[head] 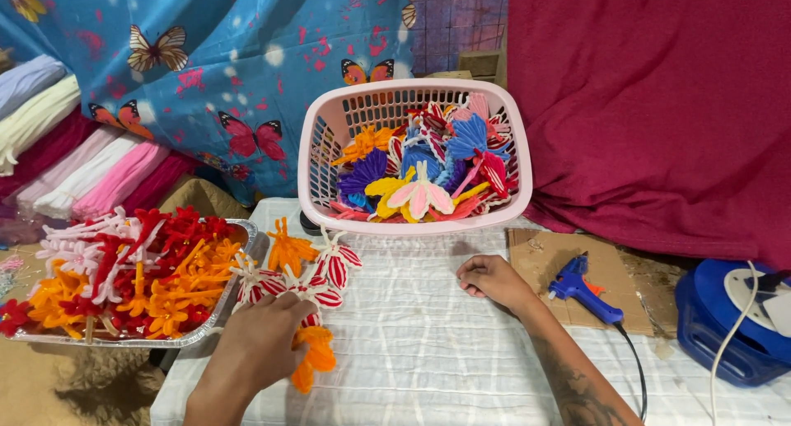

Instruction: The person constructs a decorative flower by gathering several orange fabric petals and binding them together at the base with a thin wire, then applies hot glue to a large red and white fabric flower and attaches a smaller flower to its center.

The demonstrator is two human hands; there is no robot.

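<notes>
Hands on white tabletop (428, 327): left hand (259, 344) at lower left closes on orange flower (313, 356) beside foil tray (216, 315), right hand (493, 279) rests loosely curled, empty, centre, below pink basket (321, 203); blue glue gun (581, 290) lies right.

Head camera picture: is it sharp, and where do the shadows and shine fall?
Head view: mostly sharp and evenly lit; the pink basket casts a soft shadow on the white cloth; the foil tray rim glints faintly; the left hand looks slightly soft; straight edges bow a little toward the corners.
</notes>
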